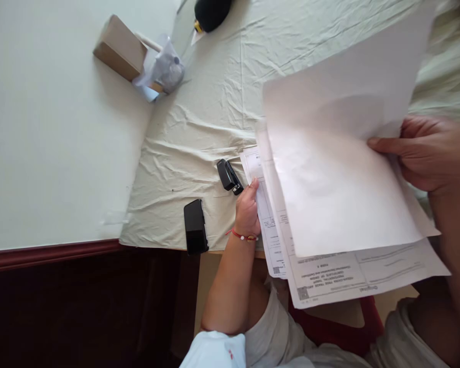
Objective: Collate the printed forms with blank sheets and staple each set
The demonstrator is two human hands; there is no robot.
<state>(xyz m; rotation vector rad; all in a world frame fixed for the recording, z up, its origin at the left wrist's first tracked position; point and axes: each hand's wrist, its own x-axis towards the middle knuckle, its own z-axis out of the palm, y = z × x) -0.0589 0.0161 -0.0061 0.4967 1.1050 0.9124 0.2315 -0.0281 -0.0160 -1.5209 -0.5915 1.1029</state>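
The stack of white printed paper sheets point(341, 204) spans both hands: right hand point(429, 151) pinches the lifted top sheet, left hand point(248, 207) presses the stack's left edge near the tabletop's point(199, 128) front edge, just beside the black stapler point(229, 176).

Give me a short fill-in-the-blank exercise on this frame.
1. The right hand lifts a blank sheet off the ____ forms.
2. The left hand, with a ____ bracelet, touches the papers' edge.
3. Beside the black stapler lies a black ____ on the cloth.

Missing: printed; red; phone
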